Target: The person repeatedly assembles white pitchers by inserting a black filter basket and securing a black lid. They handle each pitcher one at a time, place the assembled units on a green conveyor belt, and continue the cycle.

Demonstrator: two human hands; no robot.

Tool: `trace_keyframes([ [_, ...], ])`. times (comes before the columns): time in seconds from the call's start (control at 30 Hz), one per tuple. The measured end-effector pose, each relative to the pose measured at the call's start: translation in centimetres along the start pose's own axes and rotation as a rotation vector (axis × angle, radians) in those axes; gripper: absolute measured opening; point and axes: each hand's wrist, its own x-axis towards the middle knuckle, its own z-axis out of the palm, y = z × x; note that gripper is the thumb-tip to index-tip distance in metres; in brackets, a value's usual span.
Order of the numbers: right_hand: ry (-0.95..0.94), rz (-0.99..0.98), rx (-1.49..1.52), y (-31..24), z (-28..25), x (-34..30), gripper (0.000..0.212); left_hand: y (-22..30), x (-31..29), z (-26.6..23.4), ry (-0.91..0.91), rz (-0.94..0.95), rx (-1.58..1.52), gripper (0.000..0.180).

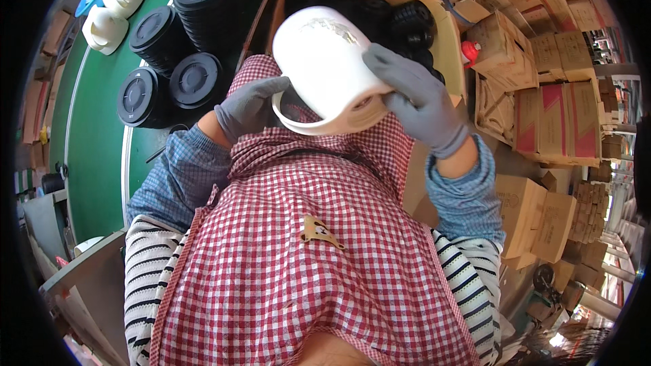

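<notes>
Both hands wear grey gloves and hold a white, glossy kettle body [325,61] above my lap. It lies tilted, with a curved handle band along its near side and a patterned patch on its upper surface. My left hand [252,107] is closed on the band's left end, its fingertips partly hidden behind the white plastic. At the right end, my right hand [417,98] grips the body, thumb and fingers pressed around the edge near a small opening.
Behind the kettle body stands an open cardboard box [447,47] of black round parts. Stacked black discs [196,80] and several white spouted pieces [105,29] sit on the green bench [102,163] at left. Cardboard cartons [556,122] are piled at right.
</notes>
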Motion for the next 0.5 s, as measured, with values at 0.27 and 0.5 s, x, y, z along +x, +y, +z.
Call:
trace_keyframes([
  [0.27,0.243,-0.038,-0.026,1.3,3.2,1.3,0.046,-6.9,0.8,-0.7,0.377,0.451,0.991,0.044],
  [0.5,-0.115,0.263,0.275,9.2,11.4,-4.2,0.044,-3.8,-7.8,0.4,0.261,0.267,1.290,0.031],
])
